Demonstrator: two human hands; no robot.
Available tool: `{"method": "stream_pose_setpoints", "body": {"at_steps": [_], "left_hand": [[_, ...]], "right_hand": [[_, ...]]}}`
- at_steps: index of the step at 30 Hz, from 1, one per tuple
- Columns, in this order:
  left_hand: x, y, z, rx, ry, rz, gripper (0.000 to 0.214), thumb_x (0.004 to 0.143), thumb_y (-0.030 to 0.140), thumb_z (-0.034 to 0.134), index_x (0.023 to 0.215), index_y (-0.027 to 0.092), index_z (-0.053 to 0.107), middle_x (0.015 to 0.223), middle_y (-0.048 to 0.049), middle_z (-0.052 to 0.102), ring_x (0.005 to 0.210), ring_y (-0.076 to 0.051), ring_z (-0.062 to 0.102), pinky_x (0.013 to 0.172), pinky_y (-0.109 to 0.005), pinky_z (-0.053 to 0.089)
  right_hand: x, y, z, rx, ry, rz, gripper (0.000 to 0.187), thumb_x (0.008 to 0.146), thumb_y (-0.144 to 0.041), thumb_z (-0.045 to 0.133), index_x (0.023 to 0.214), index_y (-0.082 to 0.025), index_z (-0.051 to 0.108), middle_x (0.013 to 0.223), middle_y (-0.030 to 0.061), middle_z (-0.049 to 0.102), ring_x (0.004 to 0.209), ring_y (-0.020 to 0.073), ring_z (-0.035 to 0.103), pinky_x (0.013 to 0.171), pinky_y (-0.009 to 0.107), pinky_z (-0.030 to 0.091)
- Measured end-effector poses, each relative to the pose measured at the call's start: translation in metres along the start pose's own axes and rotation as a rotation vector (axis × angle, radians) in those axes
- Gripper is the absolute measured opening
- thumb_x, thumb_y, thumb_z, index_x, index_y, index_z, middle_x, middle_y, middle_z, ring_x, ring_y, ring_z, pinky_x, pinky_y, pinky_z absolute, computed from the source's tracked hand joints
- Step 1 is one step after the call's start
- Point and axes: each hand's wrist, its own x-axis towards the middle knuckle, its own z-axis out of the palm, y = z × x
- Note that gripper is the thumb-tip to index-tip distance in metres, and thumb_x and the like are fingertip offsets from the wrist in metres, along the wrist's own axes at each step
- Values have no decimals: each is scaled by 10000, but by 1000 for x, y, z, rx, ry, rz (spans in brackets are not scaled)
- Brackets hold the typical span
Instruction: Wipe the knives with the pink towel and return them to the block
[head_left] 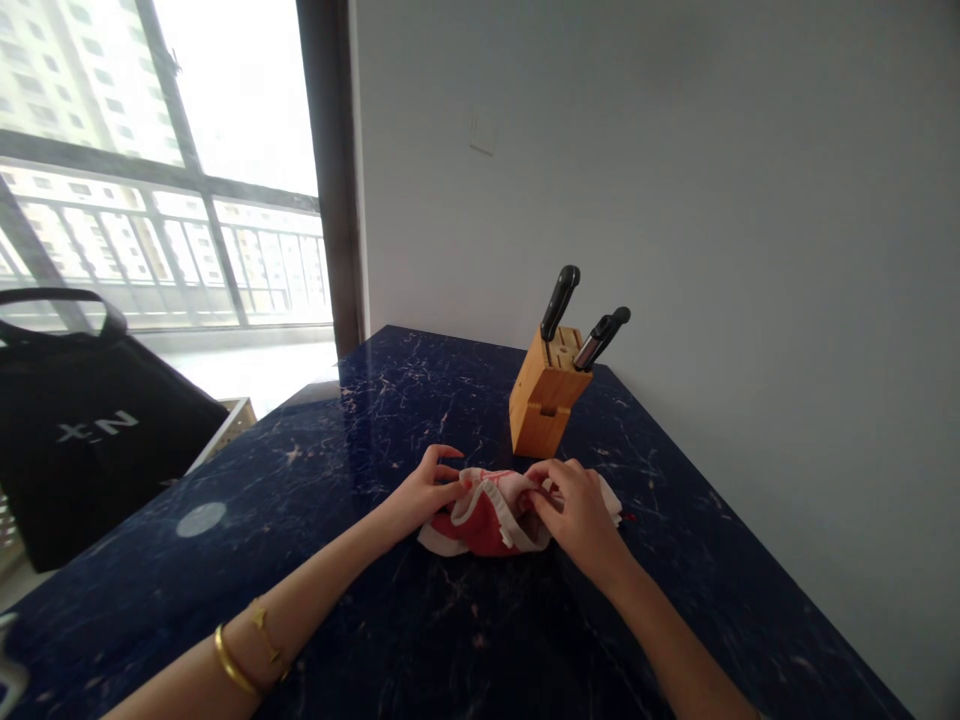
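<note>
A crumpled red and white cloth lies on the dark blue marble table, just in front of me. My left hand pinches the cloth's left edge with curled fingers. My right hand grips the cloth's right side, its fingers closed into the fabric. Both hands rest low on the tabletop. Gold bracelets circle my left wrist.
A wooden knife block with two black-handled knives stands right behind the cloth near the white wall. A black bag sits off the table's left side. A large window is at the far left.
</note>
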Motion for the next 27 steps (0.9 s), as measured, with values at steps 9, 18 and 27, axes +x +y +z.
{"method": "stream_pose_setpoints", "body": {"at_steps": [9, 18, 27], "left_hand": [[-1, 9, -4, 145, -63, 10, 313, 639, 262, 594, 920, 127, 568, 670, 4, 599, 531, -110, 523, 501, -222, 394], [0, 14, -12, 56, -16, 59, 248, 604, 282, 634, 804, 144, 586, 663, 5, 616, 615, -140, 562, 573, -235, 416], [-3, 18, -16, -41, 67, 48, 235, 604, 292, 638, 784, 148, 590, 688, 3, 617, 670, -146, 563, 633, -238, 400]], "right_hand": [[0, -3, -3, -22, -21, -18, 111, 725, -160, 520, 793, -239, 557, 780, -19, 603, 793, 160, 495, 711, 302, 285], [-2, -7, -2, -75, -12, -41, 134, 730, -158, 514, 827, -239, 559, 820, -5, 598, 800, 168, 488, 716, 314, 292], [-9, -26, -7, -52, 3, -151, 223, 779, -115, 412, 924, -220, 544, 895, 40, 559, 842, 194, 469, 757, 340, 326]]}}
